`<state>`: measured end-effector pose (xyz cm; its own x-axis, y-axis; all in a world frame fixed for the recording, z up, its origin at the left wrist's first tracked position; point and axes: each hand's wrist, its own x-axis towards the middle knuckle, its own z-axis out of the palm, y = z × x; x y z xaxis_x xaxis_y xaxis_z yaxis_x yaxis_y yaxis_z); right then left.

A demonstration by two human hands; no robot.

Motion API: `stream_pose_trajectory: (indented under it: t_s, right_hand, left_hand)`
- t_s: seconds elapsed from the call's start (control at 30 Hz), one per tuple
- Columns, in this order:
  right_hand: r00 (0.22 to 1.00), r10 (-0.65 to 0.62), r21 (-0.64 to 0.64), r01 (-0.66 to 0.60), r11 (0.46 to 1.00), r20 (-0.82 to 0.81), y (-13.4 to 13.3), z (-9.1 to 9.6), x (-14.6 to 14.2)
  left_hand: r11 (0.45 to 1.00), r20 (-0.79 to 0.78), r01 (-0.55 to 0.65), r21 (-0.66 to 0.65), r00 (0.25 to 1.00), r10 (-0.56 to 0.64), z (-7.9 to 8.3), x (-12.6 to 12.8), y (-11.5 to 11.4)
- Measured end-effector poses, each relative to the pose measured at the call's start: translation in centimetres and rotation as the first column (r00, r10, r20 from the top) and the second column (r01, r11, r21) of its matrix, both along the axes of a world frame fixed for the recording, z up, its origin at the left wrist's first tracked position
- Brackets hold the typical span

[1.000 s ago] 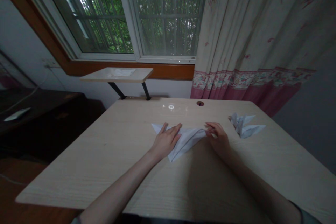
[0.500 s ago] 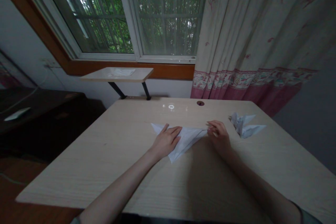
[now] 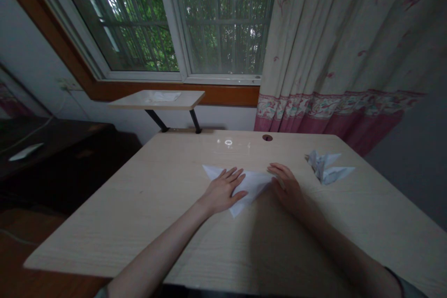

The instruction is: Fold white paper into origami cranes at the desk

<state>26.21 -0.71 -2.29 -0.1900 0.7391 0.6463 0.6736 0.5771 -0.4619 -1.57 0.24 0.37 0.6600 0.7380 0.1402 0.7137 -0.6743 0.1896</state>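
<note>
A sheet of white paper folded into a triangle (image 3: pixel 256 184) lies on the wooden desk, one point toward me and its long edge at the far side. My left hand (image 3: pixel 224 190) rests flat on its left half with the fingers spread. At the right corner is my right hand (image 3: pixel 285 187), its fingers stretched out and slightly curved, touching or just beside the paper's tip. That corner is partly covered by the fingers. To the right of my right hand sits a folded paper crane (image 3: pixel 324 167).
The desk (image 3: pixel 139 223) has a cable hole (image 3: pixel 267 138) near its back edge. A small raised shelf (image 3: pixel 190 98) on black legs holds a flat white paper (image 3: pixel 165 97). A window (image 3: pixel 223 32) and a floral curtain (image 3: pixel 314 56) stand behind. At left is a dark table (image 3: pixel 70 135).
My left hand has spread its fingers wider across the paper. My right hand has gone from pinching at the right corner to lying more open, slightly to the left.
</note>
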Motion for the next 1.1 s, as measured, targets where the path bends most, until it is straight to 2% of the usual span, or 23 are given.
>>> stream_pose_trajectory:
  t_s: [0.2, 0.33, 0.47, 0.8, 0.97, 1.1]
  right_hand:
    - [0.976, 0.151, -0.204, -0.117, 0.972, 0.158, -0.9, 0.3, -0.6]
    - [0.939, 0.221, -0.275, -0.146, 0.950, 0.265, -1.6, 1.0, -1.2]
    - [0.912, 0.240, -0.259, -0.156, 0.953, 0.332, -1.9, 1.0, -1.6]
    - [0.879, 0.182, -0.192, -0.105, 0.976, 0.442, -2.5, -1.1, -2.2]
    - [0.897, 0.088, -0.129, -0.035, 0.991, 0.433, -2.6, -2.2, -2.4]
    - [0.909, 0.078, -0.103, -0.039, 0.994, 0.409, -2.6, -2.3, -2.6]
  left_hand:
    - [0.999, 0.041, 0.046, 0.016, 0.998, -0.046, -0.3, 0.5, -0.4]
    - [0.999, 0.010, 0.054, 0.006, 0.999, -0.054, -0.3, 0.5, -0.5]
    - [0.999, 0.005, 0.040, -0.005, 0.999, -0.040, -0.4, 0.4, -0.5]
    - [0.999, -0.007, 0.022, -0.029, 1.000, -0.022, -0.3, 1.0, -0.8]
    - [1.000, 0.025, 0.020, -0.010, 0.999, -0.020, -1.0, 0.9, -0.7]
    - [1.000, 0.027, 0.015, 0.007, 1.000, -0.015, -1.4, 1.0, -0.7]
